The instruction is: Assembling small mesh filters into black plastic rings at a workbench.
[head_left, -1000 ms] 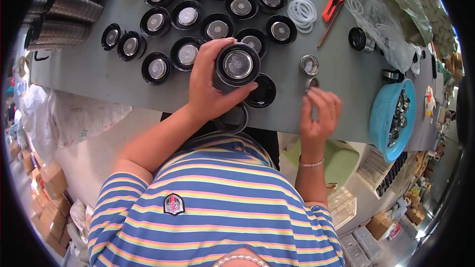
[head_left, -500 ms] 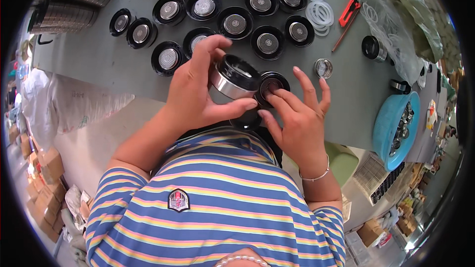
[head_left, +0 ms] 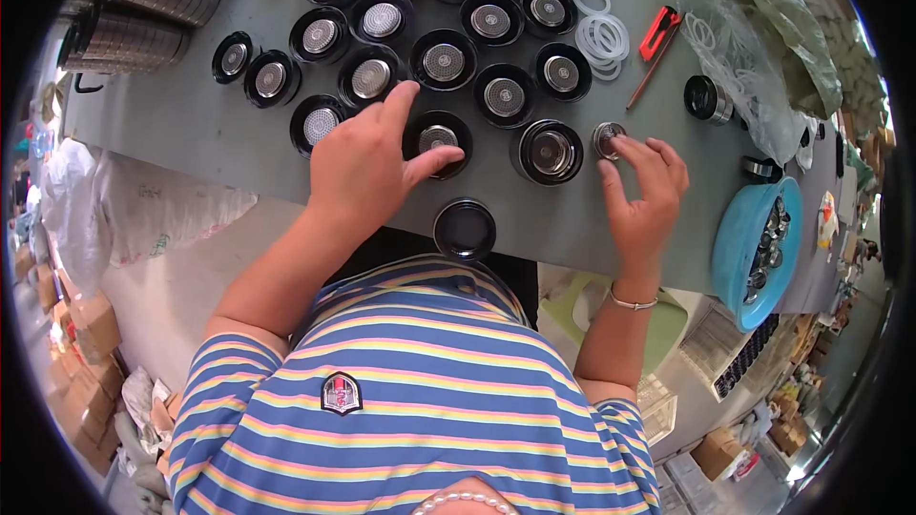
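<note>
My left hand point(head_left: 367, 157) is spread beside a black cup-shaped lid point(head_left: 439, 138) with a perforated metal disc in it. The thumb lies over that lid's near rim. At the right, the thumb and fingers of my right hand point(head_left: 647, 186) close around a small round metal strainer point(head_left: 603, 140) on the table. Another lid point(head_left: 551, 152), with a raised shiny rim, stands between my hands. Near the table's front edge sits a black round cup point(head_left: 465, 229) without a metal disc.
Several similar black lids point(head_left: 444, 59) fill the far middle. White rings point(head_left: 601, 40), a red cutter point(head_left: 658, 30) and a pencil-like rod point(head_left: 651, 72) lie to the right, before a clear plastic bag point(head_left: 744, 67). A blue basin point(head_left: 759, 253) holds metal parts. Stacked metal-sided pieces point(head_left: 129, 38) stand far left.
My left hand has let go of the steel-banded black piece it held up. My right hand has left the middle lid and moved right to the strainer. The view has shifted slightly.
</note>
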The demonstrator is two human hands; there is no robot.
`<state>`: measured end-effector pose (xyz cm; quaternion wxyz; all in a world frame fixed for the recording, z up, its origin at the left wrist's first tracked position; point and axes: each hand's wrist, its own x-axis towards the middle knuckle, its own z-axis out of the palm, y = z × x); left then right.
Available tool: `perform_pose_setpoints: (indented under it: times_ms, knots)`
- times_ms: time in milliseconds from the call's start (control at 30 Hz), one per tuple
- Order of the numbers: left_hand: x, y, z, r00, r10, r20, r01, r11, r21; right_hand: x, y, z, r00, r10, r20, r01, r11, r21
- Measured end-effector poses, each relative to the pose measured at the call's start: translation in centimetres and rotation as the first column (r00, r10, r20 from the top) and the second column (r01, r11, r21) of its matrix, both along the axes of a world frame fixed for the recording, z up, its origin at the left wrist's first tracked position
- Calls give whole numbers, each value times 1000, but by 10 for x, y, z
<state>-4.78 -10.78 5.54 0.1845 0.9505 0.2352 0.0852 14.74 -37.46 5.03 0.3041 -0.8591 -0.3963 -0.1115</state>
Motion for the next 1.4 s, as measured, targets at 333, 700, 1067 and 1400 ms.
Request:
perform_pose_setpoints:
  times_ms: [333,700,1067,1400]
  knots:
    - [-43,-26,-24,826,-438,355,547,777,-312,-94,9,8,952,304,21,-302,950,-83]
    - [-29,-34,-39,881,-327,341,431,852,-298,-97,36,-9,903,428,47,-406,883,-235]
    - [-35,-34,-54,815,-379,438,465,879,-106,-89,69,-34,838,505,206,-489,863,-127]
    - [-43,-32,-21,901,-143,410,411,583,-701,-50,-8,-34,950,312,-7,-312,950,-31]
